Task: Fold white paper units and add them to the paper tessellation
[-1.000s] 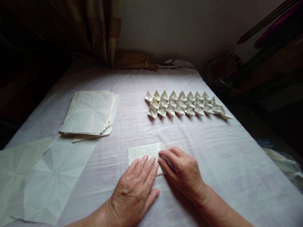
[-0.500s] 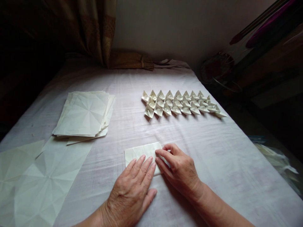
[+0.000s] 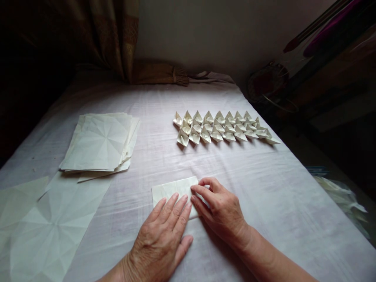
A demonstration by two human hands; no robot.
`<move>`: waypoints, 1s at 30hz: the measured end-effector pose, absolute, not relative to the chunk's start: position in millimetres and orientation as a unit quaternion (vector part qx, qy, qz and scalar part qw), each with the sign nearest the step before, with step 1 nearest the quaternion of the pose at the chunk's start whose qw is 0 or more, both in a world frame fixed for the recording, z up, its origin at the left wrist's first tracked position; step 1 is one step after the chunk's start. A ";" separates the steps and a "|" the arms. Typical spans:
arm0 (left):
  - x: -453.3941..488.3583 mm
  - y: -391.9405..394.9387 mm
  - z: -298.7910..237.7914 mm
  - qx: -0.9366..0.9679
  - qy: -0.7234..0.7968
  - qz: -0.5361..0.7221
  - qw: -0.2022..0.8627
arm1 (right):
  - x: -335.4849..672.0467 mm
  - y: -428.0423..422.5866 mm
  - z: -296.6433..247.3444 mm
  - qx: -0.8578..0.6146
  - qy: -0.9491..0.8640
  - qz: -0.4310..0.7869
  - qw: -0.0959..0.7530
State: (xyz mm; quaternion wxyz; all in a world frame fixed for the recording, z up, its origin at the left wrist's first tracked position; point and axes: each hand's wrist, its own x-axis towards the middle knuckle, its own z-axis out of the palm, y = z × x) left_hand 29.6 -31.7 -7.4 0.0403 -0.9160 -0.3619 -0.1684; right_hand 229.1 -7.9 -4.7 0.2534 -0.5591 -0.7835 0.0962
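Observation:
A folded sheet of off-white paper (image 3: 167, 189) lies flat on the cloth in front of me. My left hand (image 3: 164, 231) rests on its near part with the fingers stretched out, covering some of it. At the paper's right edge, my right hand (image 3: 219, 207) has its thumb and index finger closed on the edge, the other fingers curled. Part of that edge is hidden by the fingertips. Beyond the hands, several folded paper boats (image 3: 217, 131) stand close together in rows.
To the left sits a stack of creased square papers (image 3: 96, 141). Nearer me, creased sheets (image 3: 53, 227) lie spread out. A pale cloth (image 3: 264, 188) covers the surface, whose right edge runs diagonally. A curtain (image 3: 129, 47) hangs at the back; a plastic bag (image 3: 340, 196) is beyond the right edge.
The whole view has shifted slightly, so everything appears a little further left. Both hands keep almost the same position on the folded paper.

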 end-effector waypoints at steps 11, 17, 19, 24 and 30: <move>30.6 -31.1 -2.9 -0.917 -0.365 -0.157 0.038 | 228.8 -7.2 -4.8 -0.560 -0.785 0.097 0.246; 30.8 -30.9 -3.6 -0.915 -0.366 -0.163 0.039 | 228.6 -7.6 -6.0 -0.567 -0.783 0.087 0.240; 31.0 -30.6 -4.0 -0.914 -0.367 -0.167 0.041 | 228.4 -7.6 -6.1 -0.567 -0.784 0.084 0.241; 32.3 -30.8 -4.6 -0.913 -0.369 -0.170 0.037 | 228.3 -6.9 -6.1 -0.569 -0.784 0.087 0.232; 33.3 -32.8 -6.0 -0.911 -0.377 -0.165 0.019 | 230.5 -7.9 -3.1 -0.564 -0.786 0.103 0.231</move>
